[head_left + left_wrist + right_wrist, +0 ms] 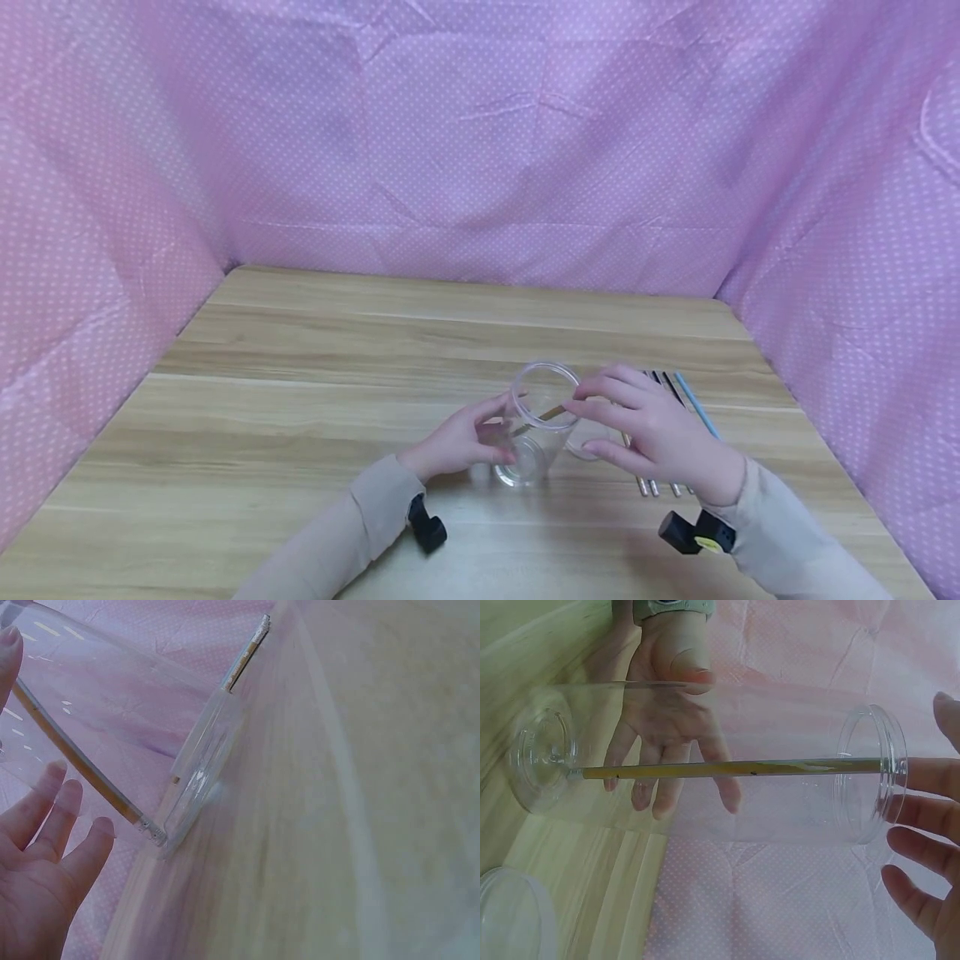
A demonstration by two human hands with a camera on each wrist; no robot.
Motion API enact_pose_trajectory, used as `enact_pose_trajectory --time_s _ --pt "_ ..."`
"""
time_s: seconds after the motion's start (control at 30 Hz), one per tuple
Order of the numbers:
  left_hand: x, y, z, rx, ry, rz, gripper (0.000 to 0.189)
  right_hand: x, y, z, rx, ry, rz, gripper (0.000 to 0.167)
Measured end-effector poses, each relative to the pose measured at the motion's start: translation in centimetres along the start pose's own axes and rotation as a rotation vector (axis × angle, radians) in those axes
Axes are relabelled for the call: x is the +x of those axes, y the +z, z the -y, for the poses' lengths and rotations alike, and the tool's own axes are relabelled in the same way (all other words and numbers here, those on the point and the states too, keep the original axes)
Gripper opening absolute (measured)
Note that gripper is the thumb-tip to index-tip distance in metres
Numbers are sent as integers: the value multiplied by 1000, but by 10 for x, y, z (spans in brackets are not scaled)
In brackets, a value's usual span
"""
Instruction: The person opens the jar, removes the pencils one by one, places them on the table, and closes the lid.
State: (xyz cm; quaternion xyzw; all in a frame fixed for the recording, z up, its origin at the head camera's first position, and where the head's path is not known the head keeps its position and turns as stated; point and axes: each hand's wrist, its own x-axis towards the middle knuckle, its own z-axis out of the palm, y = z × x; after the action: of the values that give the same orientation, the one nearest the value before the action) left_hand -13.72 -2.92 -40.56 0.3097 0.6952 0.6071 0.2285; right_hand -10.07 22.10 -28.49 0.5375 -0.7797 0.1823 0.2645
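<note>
My left hand (465, 437) holds a tall clear plastic cup (551, 454) by its side, thumb in front and fingers (664, 791) spread along the far wall. The cup leans, its mouth towards my right hand (648, 425). Inside the cup lies a thin gold-coloured stick (735, 769) with a silvery end (154, 832) down at the base; its other end reaches the rim. My right fingertips are right at the rim by the stick's upper end, with the fingers loosely extended and the thumb apart from them.
Behind and under my right hand, several slim sticks with silvery ends (654, 489) lie side by side on the wooden table (337, 350), one of them a blue stick (697, 404). A clear round lid (514, 915) lies beside the cup. Pink dotted cloth (480, 150) encloses the table.
</note>
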Motion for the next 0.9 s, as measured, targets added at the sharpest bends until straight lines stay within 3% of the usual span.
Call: enact_pose_trajectory --time_s 0.33,0.6,0.7,0.83,0.9 --pt "-1 0 -1 13 -29 -23 87 15 -2 -5 -25 61 42 43" --pt "0 0 1 1 -13 -10 85 30 0 -10 -36 92 -2 44" --pt "0 -1 2 9 -14 -14 85 36 1 -12 -44 92 -15 35" --pt "1 -1 3 14 -10 -11 84 42 4 -13 -54 97 -24 8" --pt "2 -1 3 9 -9 -6 84 44 6 -13 -56 98 -34 9"
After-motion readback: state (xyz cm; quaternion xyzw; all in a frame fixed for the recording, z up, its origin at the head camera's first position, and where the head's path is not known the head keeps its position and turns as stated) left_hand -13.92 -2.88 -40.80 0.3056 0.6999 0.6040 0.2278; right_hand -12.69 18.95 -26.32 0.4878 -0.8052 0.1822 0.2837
